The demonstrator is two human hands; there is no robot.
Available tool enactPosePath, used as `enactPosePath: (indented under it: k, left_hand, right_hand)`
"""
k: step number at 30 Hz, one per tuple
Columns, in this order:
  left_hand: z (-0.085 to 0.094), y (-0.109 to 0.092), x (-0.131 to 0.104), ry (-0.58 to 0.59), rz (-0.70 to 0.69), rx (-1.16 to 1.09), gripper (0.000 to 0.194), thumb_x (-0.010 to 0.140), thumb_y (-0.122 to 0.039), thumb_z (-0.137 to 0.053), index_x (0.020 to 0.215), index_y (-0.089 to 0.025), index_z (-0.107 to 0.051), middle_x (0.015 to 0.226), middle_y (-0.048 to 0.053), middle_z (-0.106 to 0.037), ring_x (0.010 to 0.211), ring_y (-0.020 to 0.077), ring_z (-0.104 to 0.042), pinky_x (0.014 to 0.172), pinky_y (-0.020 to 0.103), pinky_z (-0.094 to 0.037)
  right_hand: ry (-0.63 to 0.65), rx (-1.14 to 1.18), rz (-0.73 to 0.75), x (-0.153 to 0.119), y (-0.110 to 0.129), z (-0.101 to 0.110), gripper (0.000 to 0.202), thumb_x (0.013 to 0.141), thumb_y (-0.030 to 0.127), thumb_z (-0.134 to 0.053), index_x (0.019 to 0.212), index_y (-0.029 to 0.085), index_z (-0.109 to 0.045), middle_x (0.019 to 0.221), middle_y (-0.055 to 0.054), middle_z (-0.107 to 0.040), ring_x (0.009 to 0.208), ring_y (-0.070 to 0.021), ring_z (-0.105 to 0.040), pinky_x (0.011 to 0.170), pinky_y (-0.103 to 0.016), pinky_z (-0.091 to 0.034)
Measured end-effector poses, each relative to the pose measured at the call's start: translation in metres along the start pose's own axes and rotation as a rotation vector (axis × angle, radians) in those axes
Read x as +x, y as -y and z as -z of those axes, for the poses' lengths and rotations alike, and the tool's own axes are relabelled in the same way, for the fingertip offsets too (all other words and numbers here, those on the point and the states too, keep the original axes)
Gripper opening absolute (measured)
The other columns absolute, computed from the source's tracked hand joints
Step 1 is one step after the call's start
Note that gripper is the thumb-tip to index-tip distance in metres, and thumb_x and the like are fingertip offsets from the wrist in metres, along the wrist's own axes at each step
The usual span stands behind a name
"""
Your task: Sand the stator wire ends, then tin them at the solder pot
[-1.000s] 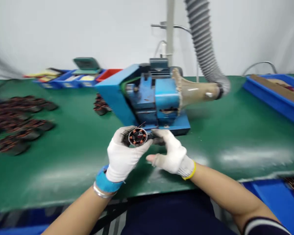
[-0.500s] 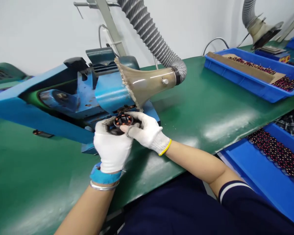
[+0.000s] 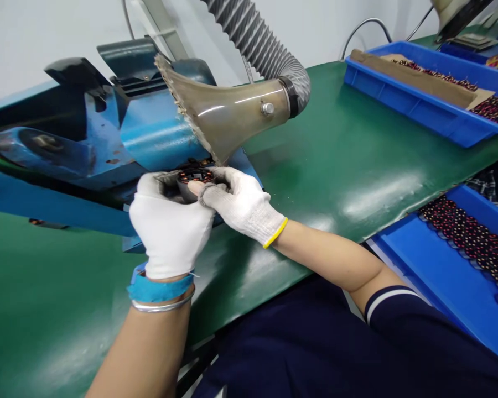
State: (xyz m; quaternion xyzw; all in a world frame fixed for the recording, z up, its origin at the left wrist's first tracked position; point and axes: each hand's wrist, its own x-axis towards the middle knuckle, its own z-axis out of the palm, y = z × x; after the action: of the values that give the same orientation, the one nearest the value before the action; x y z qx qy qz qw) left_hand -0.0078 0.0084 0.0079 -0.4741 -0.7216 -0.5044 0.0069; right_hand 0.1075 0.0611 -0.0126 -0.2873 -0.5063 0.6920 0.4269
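Between my two gloved hands is a black ring-shaped part (image 3: pixel 187 190) with orange-copper spots around its inside. My left hand (image 3: pixel 170 221) wraps its left side, and its white glove has darkened fingertips. On the right, my right hand (image 3: pixel 236 202) grips the ring with the thumb at its near rim; some of its fingers are hidden behind. The ring is tilted, its opening partly facing me. Both hands are at the front of a blue belt machine (image 3: pixel 161 132), just below a translucent brownish suction hood (image 3: pixel 232 113).
A grey ribbed hose (image 3: pixel 257 41) rises from the hood. On the green table (image 3: pixel 315 166), a blue tray (image 3: pixel 406 94) holds many small dark parts and cardboard. Lower right, another blue tray (image 3: pixel 435 276) holds rows of dark parts.
The view has shifted, so the machine looks larger and further left. The ring, still in both hands, is tipped more and nearer the machine beneath the hood.
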Motion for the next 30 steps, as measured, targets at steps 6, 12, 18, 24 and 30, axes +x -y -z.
enactPosePath:
  k: [6,12,18,24,30]
  left_hand:
    - [0.0,0.008,-0.004,-0.007,-0.022,-0.084,0.047,0.063,-0.045,-0.096,0.095,-0.031,-0.065,0.1,0.007,-0.082,0.094,0.0352,-0.081,0.095,0.057,-0.072]
    - [-0.005,0.007,-0.002,0.03,-0.028,-0.109,0.047,0.064,-0.044,-0.09,0.099,-0.027,-0.063,0.099,0.009,-0.08,0.094,0.0341,-0.08,0.096,0.057,-0.071]
    - [-0.005,0.016,-0.022,-0.046,-0.047,-0.207,0.062,0.061,-0.052,-0.093,0.107,-0.027,-0.059,0.103,0.006,-0.074,0.101,0.0313,-0.077,0.101,0.053,-0.068]
    - [-0.006,0.027,-0.04,-0.148,-0.058,-0.327,0.064,0.065,-0.045,-0.094,0.111,-0.03,-0.053,0.107,0.004,-0.072,0.107,0.0294,-0.078,0.104,0.049,-0.068]
    - [-0.005,0.028,-0.044,0.013,0.029,-0.474,0.057,0.079,-0.048,-0.085,0.13,-0.031,-0.067,0.133,0.01,-0.08,0.125,0.0295,-0.081,0.114,0.047,-0.067]
  right_hand:
    - [-0.008,0.031,0.052,0.004,-0.014,-0.002,0.078,0.065,0.052,-0.113,0.126,0.019,-0.075,0.103,0.004,-0.081,0.101,-0.0196,-0.077,0.101,-0.034,-0.067]
    - [-0.015,0.052,0.061,0.004,-0.014,-0.001,0.071,0.07,0.051,-0.11,0.123,0.018,-0.075,0.11,-0.002,-0.083,0.111,-0.0245,-0.079,0.107,-0.035,-0.067]
    - [0.031,-0.038,0.145,-0.017,-0.009,0.001,0.067,0.075,0.045,-0.105,0.13,0.018,-0.077,0.133,-0.011,-0.081,0.128,-0.0324,-0.078,0.12,-0.047,-0.065]
    - [0.127,-0.216,0.235,-0.021,-0.007,0.007,0.071,0.066,0.046,-0.109,0.127,0.022,-0.082,0.141,-0.012,-0.079,0.139,-0.0347,-0.074,0.13,-0.048,-0.056]
    - [0.301,-0.023,0.005,-0.008,0.014,0.021,0.064,0.076,0.044,-0.103,0.129,0.018,-0.081,0.127,-0.007,-0.084,0.126,-0.0316,-0.08,0.113,-0.046,-0.069]
